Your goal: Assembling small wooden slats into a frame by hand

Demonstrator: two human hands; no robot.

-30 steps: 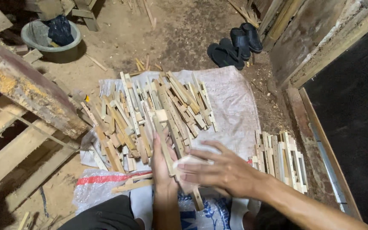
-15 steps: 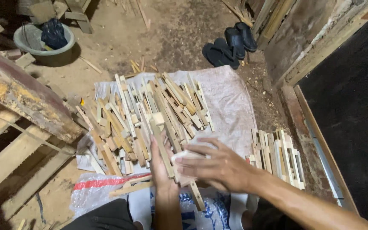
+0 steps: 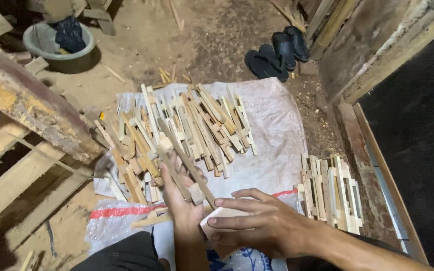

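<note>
Gripping two wooden sticks (image 3: 187,168) in left hand (image 3: 182,200) fingers, right hand (image 3: 257,223) fingers curled around sandpaper (image 3: 217,221)

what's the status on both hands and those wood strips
Left hand grip shut on wood strips. Right hand presses a pale flat piece against them. Loose strip pile on white sack ahead, nothing blocking.

A loose heap of wooden strips (image 3: 177,130) fills the frame's centre, blocking the sack (image 3: 277,115); bare sacking lies open to its right. A stacked bundle (image 3: 330,193) crowds the lower right, a timber frame (image 3: 31,115) walls the left; dirt floor (image 3: 141,45) opens above.
</note>
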